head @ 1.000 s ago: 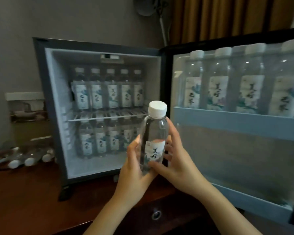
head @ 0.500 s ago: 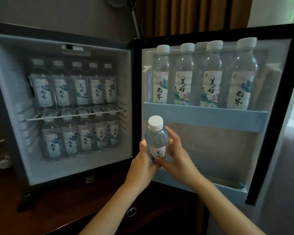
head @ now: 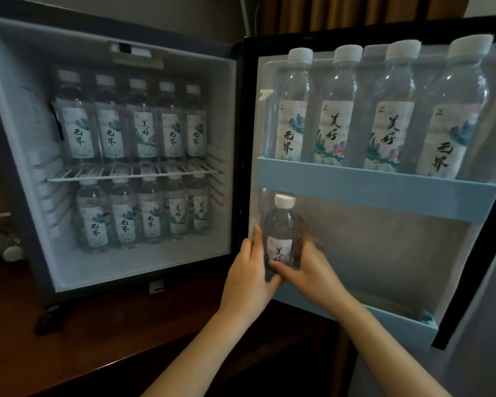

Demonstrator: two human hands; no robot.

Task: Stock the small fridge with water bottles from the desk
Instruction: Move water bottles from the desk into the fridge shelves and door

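1. Nearest, two bare forearms reach up from the lower edge of the view, and both hands meet on one water bottle. The left hand wraps its left side with the fingers pointing up. The right hand curls round its right side, thumb across the lower label.
2. That bottle is upright, white cap on, at the hinge end of the lower door shelf, and it is the one bottle counted there. Its base is hidden behind the hands, so whether it rests on the shelf cannot be told.
3. Above it, the upper door shelf, with a pale blue rail, holds four upright bottles in a row. Their caps are white and their labels face out. A fifth cap-like shape behind them is too unclear to count.
4. Both shelves hang on the door, swung open to the right of the fridge, which stands on a dark wooden desk.
5. Inside the fridge, one wire rack splits it into two levels. Five bottles stand in the front row on the rack and five on the floor beneath. Any rows behind them cannot be made out.
6. On the desk at the far left, spare bottles lie on their sides, too blurred to count.
7. Farthest back, a brown curtain hangs above the door.
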